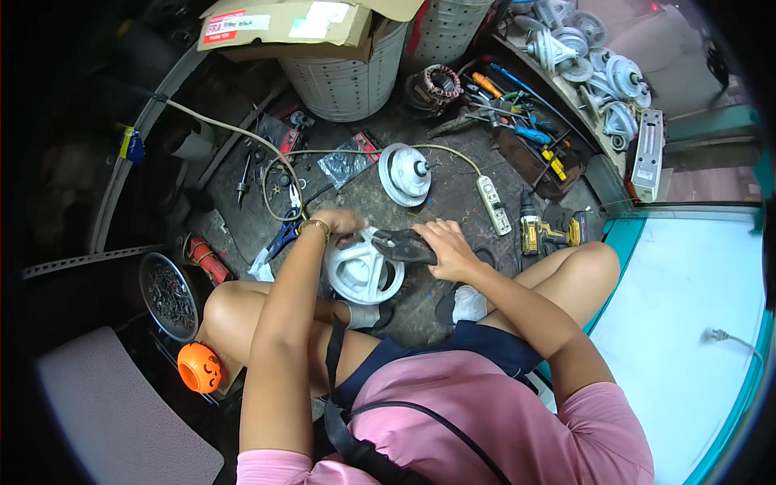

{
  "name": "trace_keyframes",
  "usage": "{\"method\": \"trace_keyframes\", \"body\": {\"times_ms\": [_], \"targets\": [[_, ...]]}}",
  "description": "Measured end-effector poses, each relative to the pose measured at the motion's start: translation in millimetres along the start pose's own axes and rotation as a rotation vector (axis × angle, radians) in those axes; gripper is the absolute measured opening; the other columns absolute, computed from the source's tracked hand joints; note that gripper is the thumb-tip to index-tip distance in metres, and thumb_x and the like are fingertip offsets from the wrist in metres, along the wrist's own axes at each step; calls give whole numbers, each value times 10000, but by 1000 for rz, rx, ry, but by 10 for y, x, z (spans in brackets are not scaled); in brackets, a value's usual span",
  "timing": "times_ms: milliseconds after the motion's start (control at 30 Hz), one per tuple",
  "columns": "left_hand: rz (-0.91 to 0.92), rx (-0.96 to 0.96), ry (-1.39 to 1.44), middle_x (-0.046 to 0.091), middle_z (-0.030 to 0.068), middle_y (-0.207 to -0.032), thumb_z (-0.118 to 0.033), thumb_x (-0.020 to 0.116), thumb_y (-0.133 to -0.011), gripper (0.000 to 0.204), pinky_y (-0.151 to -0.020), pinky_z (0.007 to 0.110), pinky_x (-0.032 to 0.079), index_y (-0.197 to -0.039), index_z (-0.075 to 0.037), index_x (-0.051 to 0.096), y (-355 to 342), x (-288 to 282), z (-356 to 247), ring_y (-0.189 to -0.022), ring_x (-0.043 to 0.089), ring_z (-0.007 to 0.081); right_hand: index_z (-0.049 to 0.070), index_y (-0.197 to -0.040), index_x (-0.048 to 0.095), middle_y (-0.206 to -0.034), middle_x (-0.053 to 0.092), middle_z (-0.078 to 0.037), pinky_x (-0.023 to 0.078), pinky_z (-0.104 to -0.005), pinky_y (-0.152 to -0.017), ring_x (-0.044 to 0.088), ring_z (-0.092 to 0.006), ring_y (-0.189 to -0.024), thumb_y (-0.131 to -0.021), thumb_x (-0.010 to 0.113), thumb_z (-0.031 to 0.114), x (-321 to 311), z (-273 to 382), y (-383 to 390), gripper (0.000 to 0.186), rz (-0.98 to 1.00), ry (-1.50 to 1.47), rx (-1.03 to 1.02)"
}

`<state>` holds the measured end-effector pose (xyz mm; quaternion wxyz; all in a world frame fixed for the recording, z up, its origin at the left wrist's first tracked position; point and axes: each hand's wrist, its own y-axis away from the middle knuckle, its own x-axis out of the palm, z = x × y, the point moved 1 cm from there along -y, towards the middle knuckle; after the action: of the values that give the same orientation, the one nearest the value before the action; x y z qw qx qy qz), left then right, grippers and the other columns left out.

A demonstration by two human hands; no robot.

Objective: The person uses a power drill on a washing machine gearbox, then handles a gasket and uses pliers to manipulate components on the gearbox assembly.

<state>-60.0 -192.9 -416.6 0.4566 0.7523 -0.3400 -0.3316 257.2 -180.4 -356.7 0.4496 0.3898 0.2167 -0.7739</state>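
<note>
White wheel [362,263] has left fingers [352,220] curled at its rim, hold unclear, and right fingers [431,232] clasping dark tool [406,246].

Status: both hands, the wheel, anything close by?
Left hand at far edge of white spoked wheel, grip unclear. Right hand holding dark tool at wheel's far right side. Close by: white hubbed part, power strip.

Small workshop: cordless drill [531,234], hand tools [532,135], wire-wound motor part [431,87].

White wheel [370,271], black tool [411,246], orange pail [209,369], pink shirt [485,396]
</note>
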Motion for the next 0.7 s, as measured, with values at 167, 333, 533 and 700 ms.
{"method": "trace_keyframes", "body": {"times_ms": [167, 333, 533, 700], "targets": [[-1453, 221, 328, 639, 262, -1086, -352, 687, -935, 425, -929, 447, 502, -1041, 57, 650, 608, 151, -120, -1047, 650, 378, 48, -1418, 499, -1234, 608, -149, 374, -473, -997, 548, -344, -1179, -636, 808, 144, -203, 194, 356, 846, -188, 86, 319], [-1304, 278, 768, 637, 312, -1161, -339, 639, -981, 425, -923, 504, 467, -1076, 64, 545, 602, 1050, -456, -1064, 616, 466, 49, -1425, 492, -1228, 618, -150, 386, -477, -981, 563, -347, -1160, -640, 791, 145, -198, 449, 350, 846, -385, 120, 489], [-1388, 313, 524, 679, 333, -991, -315, 496, -1046, 353, -815, 551, 488, -1082, 23, 589, 1125, 935, -602, -980, 640, 532, 64, -1413, 501, -1163, 598, -124, 373, -456, -979, 556, -326, -1124, -602, 794, 136, -588, 602, 503, 865, -377, 180, 266], [-397, 391, 244, 727, 47, -962, -384, 586, -1030, 390, -784, 339, 510, -1164, -49, 736, 1561, 237, -573, -856, 598, 155, 95, -1370, 525, -1078, 568, -86, 361, -442, -942, 544, -311, -1052, -532, 758, 120, -1254, 835, 437, 871, -185, 248, -334]]}}
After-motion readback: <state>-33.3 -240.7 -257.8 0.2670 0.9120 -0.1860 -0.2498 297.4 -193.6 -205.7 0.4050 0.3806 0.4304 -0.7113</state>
